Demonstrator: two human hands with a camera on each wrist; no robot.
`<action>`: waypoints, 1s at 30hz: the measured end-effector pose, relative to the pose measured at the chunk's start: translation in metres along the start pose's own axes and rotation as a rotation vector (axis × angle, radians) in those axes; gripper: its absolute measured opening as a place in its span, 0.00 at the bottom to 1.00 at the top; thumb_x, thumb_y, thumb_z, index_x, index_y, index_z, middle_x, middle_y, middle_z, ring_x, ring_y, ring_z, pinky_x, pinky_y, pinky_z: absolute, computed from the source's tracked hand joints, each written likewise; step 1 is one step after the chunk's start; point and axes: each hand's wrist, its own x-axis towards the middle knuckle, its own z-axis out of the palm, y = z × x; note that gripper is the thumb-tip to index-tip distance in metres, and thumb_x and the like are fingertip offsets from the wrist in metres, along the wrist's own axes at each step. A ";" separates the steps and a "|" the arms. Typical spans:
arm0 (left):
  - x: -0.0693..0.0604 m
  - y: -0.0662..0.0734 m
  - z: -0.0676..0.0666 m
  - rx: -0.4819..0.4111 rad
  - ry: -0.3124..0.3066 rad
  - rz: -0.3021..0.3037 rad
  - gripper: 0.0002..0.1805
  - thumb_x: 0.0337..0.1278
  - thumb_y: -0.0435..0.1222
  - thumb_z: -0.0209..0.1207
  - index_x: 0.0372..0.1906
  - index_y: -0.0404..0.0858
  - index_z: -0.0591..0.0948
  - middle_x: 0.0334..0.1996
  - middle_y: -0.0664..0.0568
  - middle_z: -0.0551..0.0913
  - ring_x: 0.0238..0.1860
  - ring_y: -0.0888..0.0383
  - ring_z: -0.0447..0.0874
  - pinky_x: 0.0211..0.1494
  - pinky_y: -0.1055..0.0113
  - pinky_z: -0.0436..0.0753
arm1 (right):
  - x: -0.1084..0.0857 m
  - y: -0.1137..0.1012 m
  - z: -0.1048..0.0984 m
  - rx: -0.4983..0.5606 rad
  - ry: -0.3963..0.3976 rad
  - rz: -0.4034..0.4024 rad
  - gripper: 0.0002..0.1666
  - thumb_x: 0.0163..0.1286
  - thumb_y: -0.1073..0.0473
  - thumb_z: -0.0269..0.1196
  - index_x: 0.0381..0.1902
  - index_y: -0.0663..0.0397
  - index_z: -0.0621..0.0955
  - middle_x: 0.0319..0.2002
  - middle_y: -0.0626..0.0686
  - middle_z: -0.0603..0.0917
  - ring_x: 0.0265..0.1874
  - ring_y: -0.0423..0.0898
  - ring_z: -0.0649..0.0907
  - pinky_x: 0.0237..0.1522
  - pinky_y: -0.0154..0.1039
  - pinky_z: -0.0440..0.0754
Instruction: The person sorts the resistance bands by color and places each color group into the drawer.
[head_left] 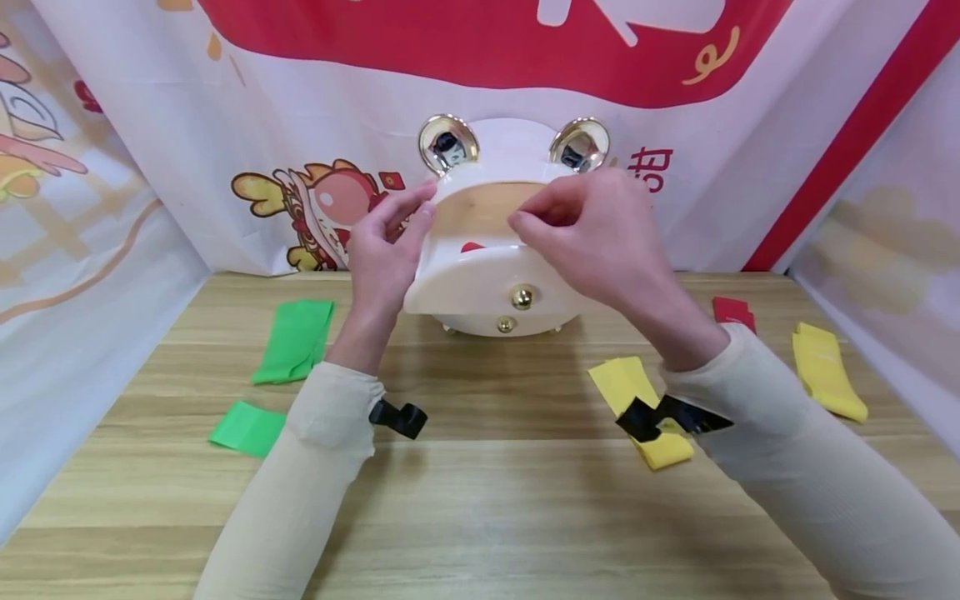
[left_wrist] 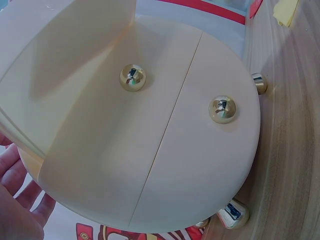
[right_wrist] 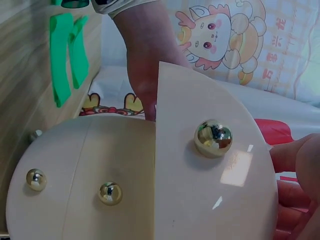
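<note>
A white rounded box (head_left: 480, 287) with gold knobs stands at the back of the table. Its upper front is tilted out, showing a beige inside (head_left: 468, 208). A small red piece (head_left: 471, 247) shows just behind the front's upper edge. My left hand (head_left: 386, 250) is at the left rim, thumb and fingers toward its edge; in the left wrist view its fingers (left_wrist: 22, 185) lie loosely beside the box. Over the right side of the opening, my right hand (head_left: 592, 233) has curled fingers with thumb and index tips close together. What lies between them is hidden.
Green cloth pieces (head_left: 294, 342) lie at the left of the wooden table. Yellow cloths (head_left: 618, 383) and a red cloth (head_left: 733, 312) lie at the right. A printed curtain (head_left: 315, 117) hangs close behind the box, and two gold round fittings stick up at its top.
</note>
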 end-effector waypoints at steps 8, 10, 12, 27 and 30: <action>0.000 0.000 0.003 0.022 -0.009 0.000 0.15 0.74 0.45 0.65 0.60 0.51 0.89 0.64 0.63 0.87 0.65 0.65 0.85 0.68 0.66 0.85 | -0.012 0.024 -0.012 0.091 0.129 -0.032 0.13 0.73 0.50 0.69 0.48 0.50 0.93 0.40 0.56 0.92 0.33 0.46 0.84 0.31 0.28 0.79; 0.000 0.000 0.003 0.022 -0.006 0.005 0.15 0.74 0.44 0.65 0.60 0.51 0.89 0.63 0.63 0.87 0.65 0.65 0.85 0.68 0.65 0.85 | -0.015 0.032 -0.016 0.117 0.181 -0.032 0.14 0.72 0.50 0.71 0.48 0.50 0.93 0.39 0.55 0.92 0.32 0.45 0.83 0.31 0.26 0.79; 0.000 0.000 0.002 0.022 -0.001 0.003 0.15 0.74 0.44 0.65 0.59 0.51 0.89 0.63 0.63 0.87 0.65 0.66 0.85 0.67 0.66 0.85 | -0.018 0.040 -0.020 0.133 0.223 -0.029 0.15 0.72 0.49 0.71 0.48 0.50 0.93 0.38 0.51 0.92 0.30 0.42 0.83 0.31 0.26 0.80; 0.000 0.000 -0.001 0.033 0.008 0.001 0.15 0.74 0.45 0.64 0.59 0.52 0.89 0.63 0.64 0.87 0.65 0.66 0.85 0.68 0.65 0.85 | -0.040 0.119 -0.062 0.129 0.268 0.033 0.19 0.70 0.52 0.73 0.57 0.49 0.89 0.45 0.31 0.90 0.40 0.36 0.87 0.41 0.19 0.83; 0.001 0.000 -0.001 0.028 0.006 0.002 0.15 0.74 0.44 0.64 0.60 0.52 0.89 0.63 0.64 0.87 0.65 0.66 0.85 0.68 0.65 0.85 | -0.046 0.139 -0.068 0.110 0.249 0.060 0.21 0.69 0.53 0.74 0.58 0.49 0.89 0.46 0.29 0.89 0.40 0.34 0.87 0.41 0.17 0.82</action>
